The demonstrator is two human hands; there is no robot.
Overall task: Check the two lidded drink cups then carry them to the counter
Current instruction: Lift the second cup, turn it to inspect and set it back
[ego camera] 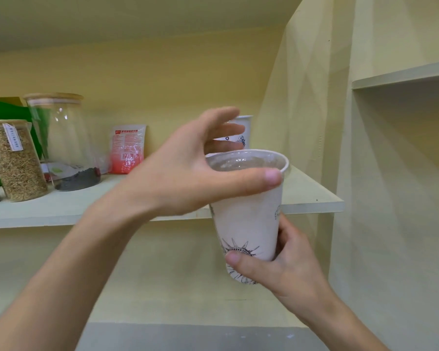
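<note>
While the right hand (284, 264) wraps the base of the near cup (249, 219) at about five o'clock in the view, thumb across the printed crown design and fingers hidden behind the wall, the left hand (188, 173) arches over its rim from nine o'clock. Its thumb lies along the front of the rim, the tip touching the lip at three o'clock; the other fingers are spread and loose, reaching past the far edge without closing on anything. A clear film lid (246, 160) seems to cover the mouth, though the glare makes its seal hard to judge.

The second cup (243, 130) stands on the shelf (312, 196) at twelve o'clock from the near one, partly hidden by the spread fingers. Glass jars (61, 138) and a red pouch (127, 148) sit farther along toward nine o'clock.

The step looks like the lid check on the first cup. To do it well, keep the lower grip firm but not squeezing, since a thin wall would likely buckle and push liquid up. Run the thumb around the lip feeling for lifted film, holding the cup upright, not tilted as it slightly is now.
</note>
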